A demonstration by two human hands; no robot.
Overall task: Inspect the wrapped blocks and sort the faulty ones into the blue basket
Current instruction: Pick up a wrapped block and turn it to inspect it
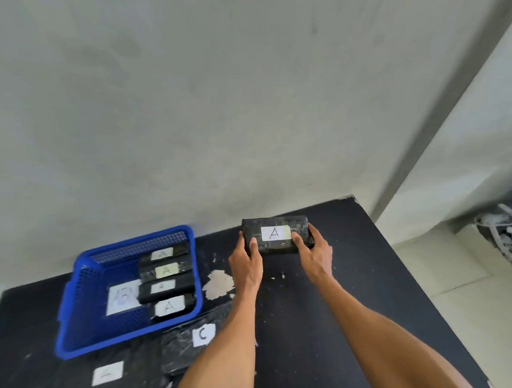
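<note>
Both hands are holding one wrapped block (278,248) at the far part of the desk (294,325), to the right of the blue basket (123,335) and apart from it.

Left hand (248,261): the grip is closing on the block's left end. The thumb is lying on the upper face, just left of the white label marked "A"; the fingers are curling round the end and are mostly hidden.

Right hand (314,256): the grip is closing on the block's right end. The thumb is pressing on the upper face at the label's right edge, and the fingers are wrapping round the end.

Both forearms are reaching forward from the bottom edge, nearly straight and converging slightly toward the block. The wrists are level, with the backs of the hands facing up.

The block is lying flat, label upward, long side across the view. Whether it is resting on the desk or being held just above it cannot be told.

The blue basket is holding four wrapped blocks in a row along its right side: far (163,253), second (166,269), third (163,287), nearest (170,306). Each is showing a pale label. A white sheet (120,297) is lying on the basket floor to their left.

In front of the basket, a block marked "C" (183,353) and another block (133,375) with an unclear label are lying on the desk.
</note>
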